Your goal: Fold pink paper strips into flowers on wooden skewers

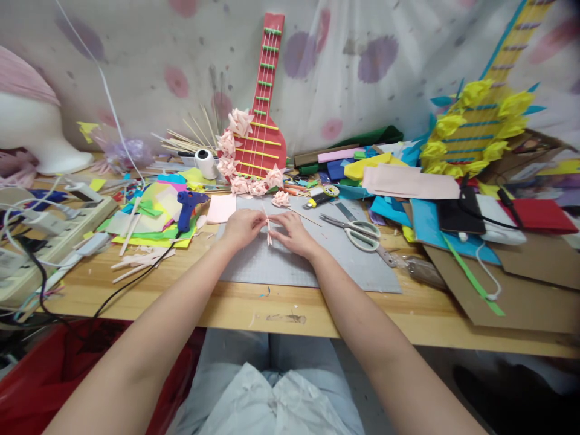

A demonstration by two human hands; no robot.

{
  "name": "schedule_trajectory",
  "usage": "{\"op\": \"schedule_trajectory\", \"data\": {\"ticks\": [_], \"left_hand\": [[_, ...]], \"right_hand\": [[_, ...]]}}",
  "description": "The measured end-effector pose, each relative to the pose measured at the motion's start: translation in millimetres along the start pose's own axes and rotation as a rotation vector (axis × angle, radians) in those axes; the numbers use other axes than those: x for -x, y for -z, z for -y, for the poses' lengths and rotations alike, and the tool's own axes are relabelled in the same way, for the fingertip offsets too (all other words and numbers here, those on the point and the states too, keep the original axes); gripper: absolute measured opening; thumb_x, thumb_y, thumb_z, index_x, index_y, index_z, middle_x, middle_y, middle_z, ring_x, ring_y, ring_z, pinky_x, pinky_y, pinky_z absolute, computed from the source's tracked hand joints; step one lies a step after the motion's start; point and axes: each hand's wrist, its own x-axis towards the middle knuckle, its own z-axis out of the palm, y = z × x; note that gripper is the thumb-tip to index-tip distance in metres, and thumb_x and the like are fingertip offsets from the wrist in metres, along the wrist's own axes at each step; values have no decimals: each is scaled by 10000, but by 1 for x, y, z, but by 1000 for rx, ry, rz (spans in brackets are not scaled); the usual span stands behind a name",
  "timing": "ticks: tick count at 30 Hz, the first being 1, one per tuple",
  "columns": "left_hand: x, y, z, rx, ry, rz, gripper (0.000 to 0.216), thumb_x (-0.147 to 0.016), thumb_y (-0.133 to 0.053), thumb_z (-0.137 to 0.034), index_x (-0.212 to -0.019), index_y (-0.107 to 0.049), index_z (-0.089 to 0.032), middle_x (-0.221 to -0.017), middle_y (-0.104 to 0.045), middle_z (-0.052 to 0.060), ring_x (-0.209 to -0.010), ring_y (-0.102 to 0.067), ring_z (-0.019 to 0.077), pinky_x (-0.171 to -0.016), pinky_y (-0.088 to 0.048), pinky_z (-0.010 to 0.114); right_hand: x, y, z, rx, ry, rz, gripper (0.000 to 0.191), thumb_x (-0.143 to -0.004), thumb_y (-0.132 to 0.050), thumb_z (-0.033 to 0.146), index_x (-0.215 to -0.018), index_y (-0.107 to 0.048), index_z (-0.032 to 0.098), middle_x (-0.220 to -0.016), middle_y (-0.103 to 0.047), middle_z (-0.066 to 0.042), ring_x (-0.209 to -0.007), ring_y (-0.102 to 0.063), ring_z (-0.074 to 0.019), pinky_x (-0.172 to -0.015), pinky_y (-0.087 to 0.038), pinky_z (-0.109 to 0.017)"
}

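Over the grey cutting mat (294, 270), both hands meet at a small, thin piece of pale pink paper (269, 237). My left hand (243, 229) pinches it from the left side. The fingertips of my right hand (294, 234) close on it from the right; its exact folds are too small to make out. Just behind the hands lies a pink paper rose (281, 199). A square of pink paper (222, 209) is beside my left hand. Scissors (362, 234) and a thin wooden stick (306, 217) lie to the right of my right hand.
A red paper lute (260, 139) with pink roses leans at the back; a yellow one (471, 130) stands right. A blue glue gun (188, 208) rests on coloured paper, its cord crossing the table. Power strips (97, 212) are left, cardboard (466, 290) right. A utility knife (319, 199) lies behind.
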Motion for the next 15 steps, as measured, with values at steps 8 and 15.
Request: {"op": "schedule_trajectory", "data": {"ticks": [8,15], "left_hand": [[1,2,1,9,26,-12,234,-782,-444,-378,-781,-612,-214,-721,-626,20,-702,-554,162,-623,-379,277],[2,0,-3,-43,-48,-19,221,-783,-441,-345,-782,-611,-203,-715,-617,39,-710,-552,173,-655,-385,295]], "right_hand": [[0,1,1,-13,16,1,373,-789,-489,319,-1145,-516,212,-1108,-527,-70,-1066,-399,-186,-942,-303,-369],[-1,-2,2,51,6,-133,268,-768,-528,335,-991,-599,204,-1011,-588,-60,-1016,-439,-193,-918,-314,-351]]}}
